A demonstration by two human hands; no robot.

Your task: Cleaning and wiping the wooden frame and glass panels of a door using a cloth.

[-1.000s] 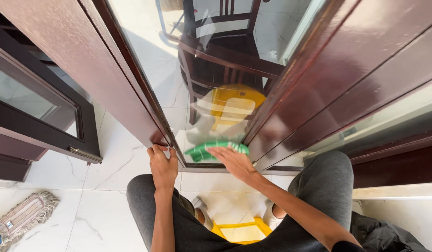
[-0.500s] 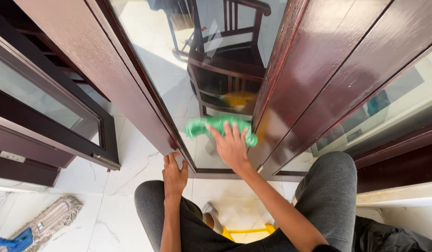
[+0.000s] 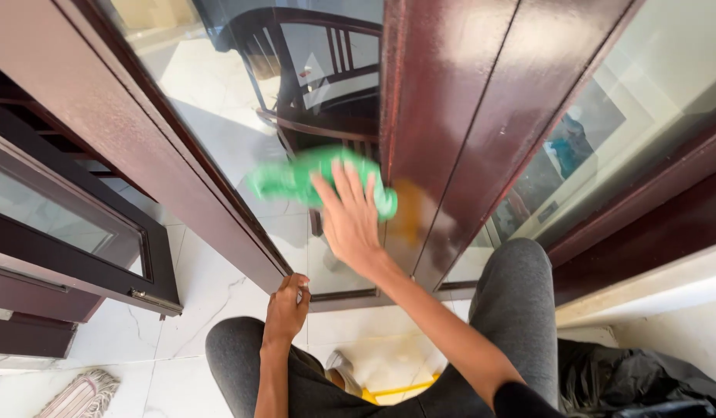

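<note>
The right hand (image 3: 350, 220) presses a green microfibre cloth (image 3: 296, 179) flat against the glass door pane (image 3: 218, 101), fingers spread; the cloth's long axis runs left-right, trailing left of the fingertips. The left hand (image 3: 287, 308) grips the near door frame (image 3: 180, 178), fingers curled.

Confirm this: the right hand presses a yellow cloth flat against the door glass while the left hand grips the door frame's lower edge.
Not quite: the cloth under the right hand is green, not yellow, as the head view shows. The left hand does grip the door frame.
</note>
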